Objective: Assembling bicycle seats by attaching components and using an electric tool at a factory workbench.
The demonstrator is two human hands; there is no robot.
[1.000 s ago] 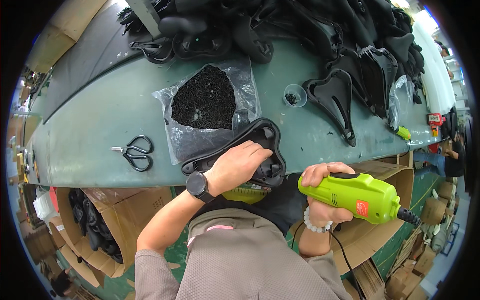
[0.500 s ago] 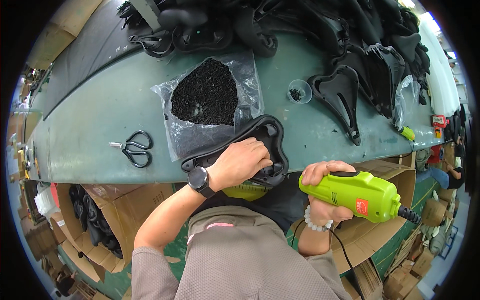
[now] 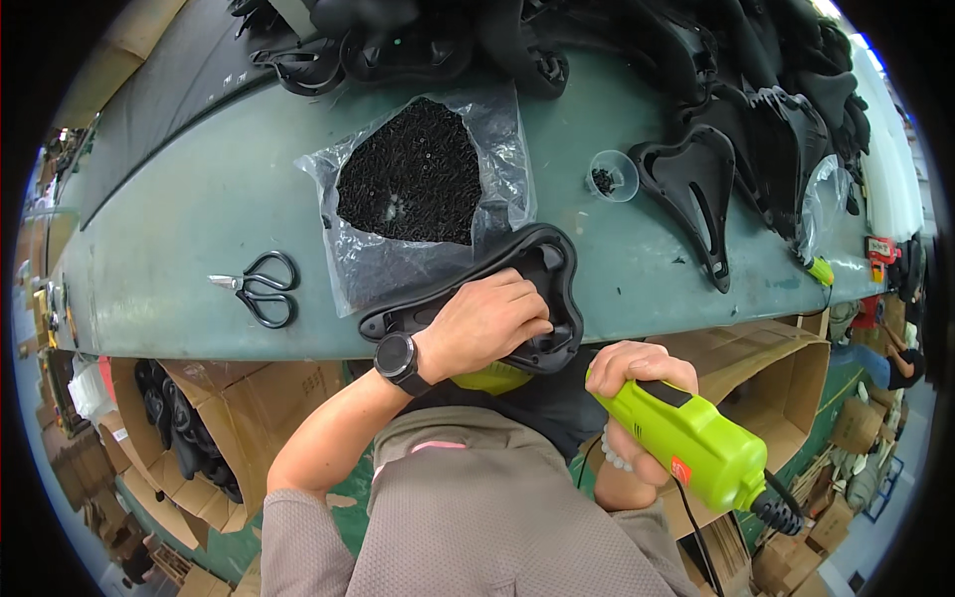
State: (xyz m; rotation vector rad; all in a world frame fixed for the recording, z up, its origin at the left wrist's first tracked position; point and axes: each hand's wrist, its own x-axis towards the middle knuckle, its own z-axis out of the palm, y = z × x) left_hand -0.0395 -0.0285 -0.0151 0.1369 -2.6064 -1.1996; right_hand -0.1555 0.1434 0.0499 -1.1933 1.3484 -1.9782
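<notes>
A black bicycle saddle [image 3: 553, 261] lies underside up at the table's front edge. Over its hollow is my left hand [image 3: 487, 323], a dark watch on its wrist. Its fingers are bent together and reach down into the recess; the tips are hidden, so I cannot make out what they pinch. My right hand [image 3: 637, 383], wearing a pale bead bracelet, is closed around a lime-green electric screwdriver [image 3: 696, 448]. The tool is off the table's edge, apart from the saddle, its corded end toward the lower right. Just behind the saddle, an open plastic bag [image 3: 373, 274] holds a heap of small black screws [image 3: 413, 174].
Black-handled scissors [image 3: 261, 289] lie at left. A clear cup [image 3: 614, 176] with a few screws stands beside a triangular black saddle shell [image 3: 686, 194]. More black saddles [image 3: 607, 45] pile along the back. Cardboard boxes [image 3: 249, 408] stand below the table's edge on both sides.
My right hand has tipped the screwdriver so its corded end swings downward, toward me. My left hand stays at the saddle, shifted only slightly. The view has moved a little.
</notes>
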